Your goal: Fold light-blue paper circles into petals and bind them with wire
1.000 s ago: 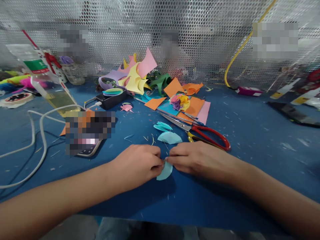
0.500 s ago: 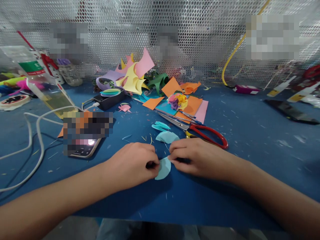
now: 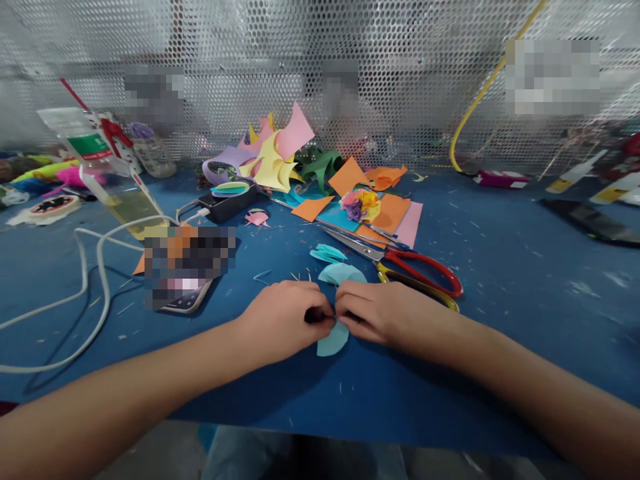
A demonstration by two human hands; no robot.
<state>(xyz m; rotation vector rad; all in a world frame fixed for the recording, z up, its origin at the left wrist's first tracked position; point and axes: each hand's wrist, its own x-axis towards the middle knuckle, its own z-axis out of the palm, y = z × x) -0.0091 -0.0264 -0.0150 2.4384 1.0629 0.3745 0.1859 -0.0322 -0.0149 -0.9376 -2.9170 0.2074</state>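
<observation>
A light-blue paper piece with a rounded edge (image 3: 333, 341) shows below my fingertips, close above the blue table. My left hand (image 3: 290, 317) is closed, pinching its upper left edge. My right hand (image 3: 373, 310) is closed too, its fingertips meeting the left ones on the same paper; the upper part of the piece is hidden. Just beyond my hands lies another light-blue paper shape (image 3: 341, 273), and behind it a small stack of folded turquoise pieces (image 3: 327, 254). Scissors with red and yellow handles (image 3: 425, 267) rest on the table past my right hand.
A phone (image 3: 193, 293) and a looping white cable (image 3: 106, 267) lie left, near a clear bottle (image 3: 130, 203). Coloured paper scraps (image 3: 270, 160) pile at the back beside a paper flower (image 3: 361, 205). A perforated metal panel (image 3: 400, 80) stands behind. A dark flat object (image 3: 595, 220) lies right.
My hands have come together over the paper; the right fingertips now touch the left ones and cover more of its top. The view has shifted slightly, moving the scene rightward.
</observation>
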